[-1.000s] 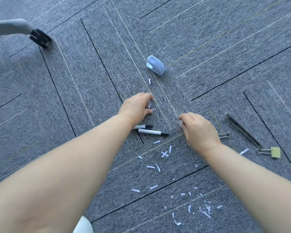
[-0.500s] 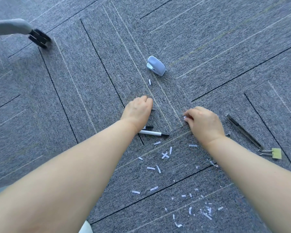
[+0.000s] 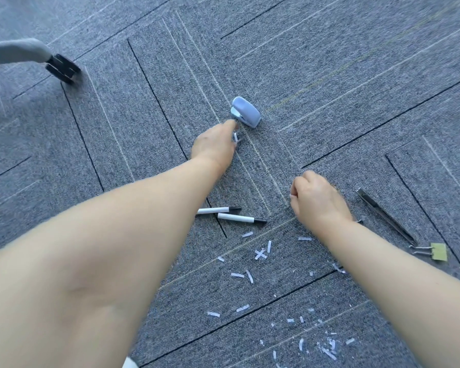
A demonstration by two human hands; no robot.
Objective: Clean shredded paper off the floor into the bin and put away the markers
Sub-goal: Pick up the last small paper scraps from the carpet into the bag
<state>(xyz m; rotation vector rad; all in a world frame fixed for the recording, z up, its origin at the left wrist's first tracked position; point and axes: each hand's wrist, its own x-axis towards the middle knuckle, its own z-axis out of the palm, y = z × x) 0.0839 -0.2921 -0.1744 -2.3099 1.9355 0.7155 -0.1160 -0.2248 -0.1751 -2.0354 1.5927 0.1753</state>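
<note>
The left hand (image 3: 215, 147) stretches forward over the carpet floor (image 3: 329, 75), its forefinger reaching out and its thumb tucked under, bracketing a paper strip (image 3: 235, 137); I cannot tell whether the pinch has closed on it. The strip lies just short of a small blue stapler (image 3: 246, 115), so the fingertips probably need to come down flat and nip it against the carpet pile without nudging the stapler. A light, low pinch looks better than a sweep, since a thin scrap would likely catch in the fibres. The right hand (image 3: 318, 199) is curled into a loose fist, knuckles up, beside the left forearm. Its palm is hidden, so I cannot say whether it holds scraps. Below and between the arms, the two markers (image 3: 231, 214) lie capped and side by side on the floor, one end running under the left forearm. Most of the shredded paper (image 3: 260, 253) is strewn nearer the person, thickening into a cluster of fine bits (image 3: 328, 343) low in the view, so much of the cleaning looks undone. No bin shows in the view. To the right lie a utility knife (image 3: 385, 216) and a yellow-green binder clip (image 3: 436, 252), both near the scraps and worth steering the fingers around. A chair caster (image 3: 63, 69) stands well apart at the upper left.
</note>
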